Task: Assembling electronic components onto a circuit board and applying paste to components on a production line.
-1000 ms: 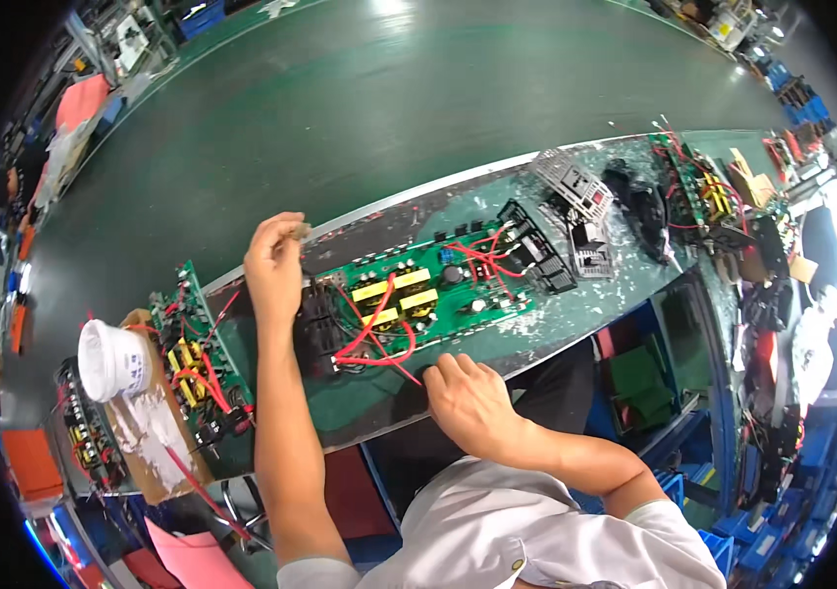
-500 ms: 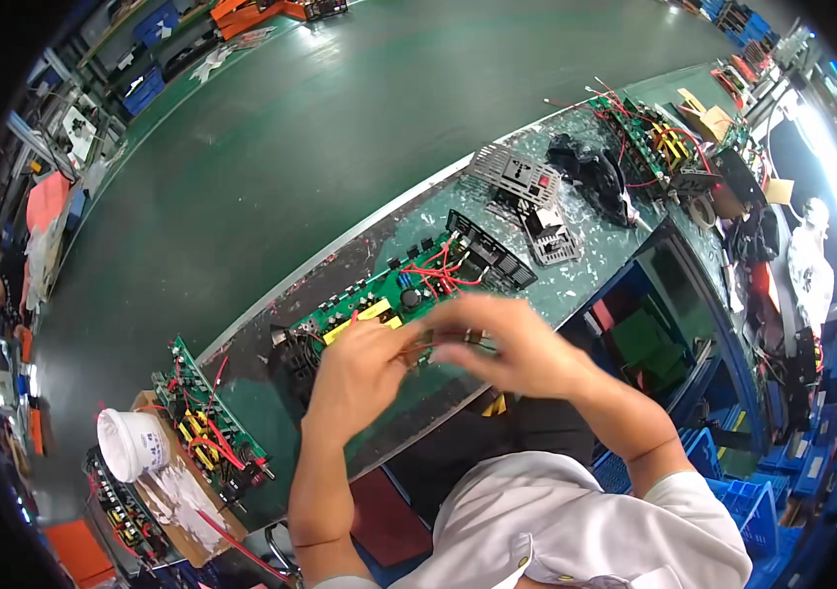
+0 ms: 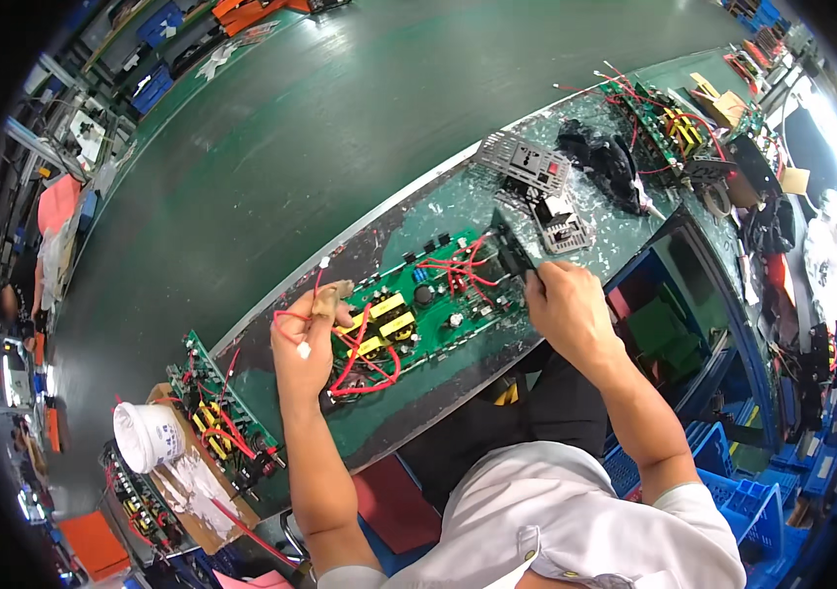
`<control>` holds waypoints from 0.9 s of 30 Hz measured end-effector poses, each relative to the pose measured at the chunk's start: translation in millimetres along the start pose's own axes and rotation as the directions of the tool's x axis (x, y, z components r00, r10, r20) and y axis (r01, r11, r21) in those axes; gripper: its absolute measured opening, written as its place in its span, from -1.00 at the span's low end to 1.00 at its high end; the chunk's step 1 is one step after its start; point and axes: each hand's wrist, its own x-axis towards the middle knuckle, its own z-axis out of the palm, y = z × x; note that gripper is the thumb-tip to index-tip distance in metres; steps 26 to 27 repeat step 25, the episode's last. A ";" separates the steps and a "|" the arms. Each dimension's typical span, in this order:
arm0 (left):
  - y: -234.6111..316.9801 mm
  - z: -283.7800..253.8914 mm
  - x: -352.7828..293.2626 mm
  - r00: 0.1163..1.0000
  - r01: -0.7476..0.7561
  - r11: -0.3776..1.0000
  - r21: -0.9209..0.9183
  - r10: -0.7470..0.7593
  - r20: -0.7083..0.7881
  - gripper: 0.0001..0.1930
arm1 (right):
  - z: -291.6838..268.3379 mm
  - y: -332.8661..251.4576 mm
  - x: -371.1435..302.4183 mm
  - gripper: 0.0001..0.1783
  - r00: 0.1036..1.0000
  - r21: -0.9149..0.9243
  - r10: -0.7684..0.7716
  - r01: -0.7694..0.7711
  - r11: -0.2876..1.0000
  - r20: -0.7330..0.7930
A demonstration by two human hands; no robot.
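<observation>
A green circuit board (image 3: 428, 319) with yellow transformers (image 3: 379, 329) and looped red wires lies slantwise on the bench in front of me. At its left end my left hand (image 3: 303, 353) is closed on a bundle of red wires (image 3: 286, 319). White wire ends stick out of it, and a tan piece, too unclear to name, shows at the fingertips. My right hand (image 3: 573, 309) grips the near end of the black end panel (image 3: 511, 245) at the board's right end. Red leads run from the board toward this panel.
Grey vented metal panels (image 3: 526, 162) and a black plastic bag (image 3: 600, 162) lie beyond my right hand. More wired boards (image 3: 669, 128) stand at the far right. On the left are another board (image 3: 217, 412), a white bucket (image 3: 144, 437) and a cardboard piece (image 3: 208, 506).
My hands, close together over the board before, are now apart. The left has moved left with red wires; the right has moved right onto the end panel, which is turned more upright.
</observation>
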 end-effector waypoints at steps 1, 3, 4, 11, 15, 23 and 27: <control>-3.8 -0.3 -0.7 1.000 -0.016 1.000 0.014 0.016 -0.002 -0.63 | 6.6 5.0 -3.8 -0.76 1.000 0.001 0.029 -0.029 1.000 -0.010; 0.7 1.8 1.6 1.000 -0.013 1.000 0.021 0.013 -0.002 -0.64 | 1.2 3.4 -5.8 -0.85 0.998 -0.034 0.066 -0.065 0.997 0.009; 1.5 1.7 3.0 1.000 -0.016 1.000 0.025 0.016 0.008 -0.65 | -3.2 -0.5 -8.4 -0.85 0.998 -0.031 0.063 -0.062 0.998 0.016; 3.1 3.2 7.7 0.996 -0.078 0.994 -0.073 0.081 0.042 -0.64 | -119.0 -99.8 -5.7 -0.74 0.781 0.355 -0.618 0.606 0.712 -0.095; 5.9 -0.7 6.3 0.992 -0.104 0.991 -0.088 0.110 0.066 -0.67 | -157.8 -123.4 -14.4 -0.70 0.716 0.365 -0.692 0.673 0.644 -0.099; 9.3 -4.9 13.3 0.986 -0.059 0.995 0.086 0.045 0.159 -0.73 | -179.3 -110.2 -31.8 -0.54 0.496 0.451 -0.850 0.726 0.519 0.178; 14.1 -1.0 11.8 0.983 -0.027 0.994 0.109 0.006 0.184 -0.72 | -149.2 -107.4 -42.1 -0.46 0.596 0.323 -0.801 0.769 0.551 -0.052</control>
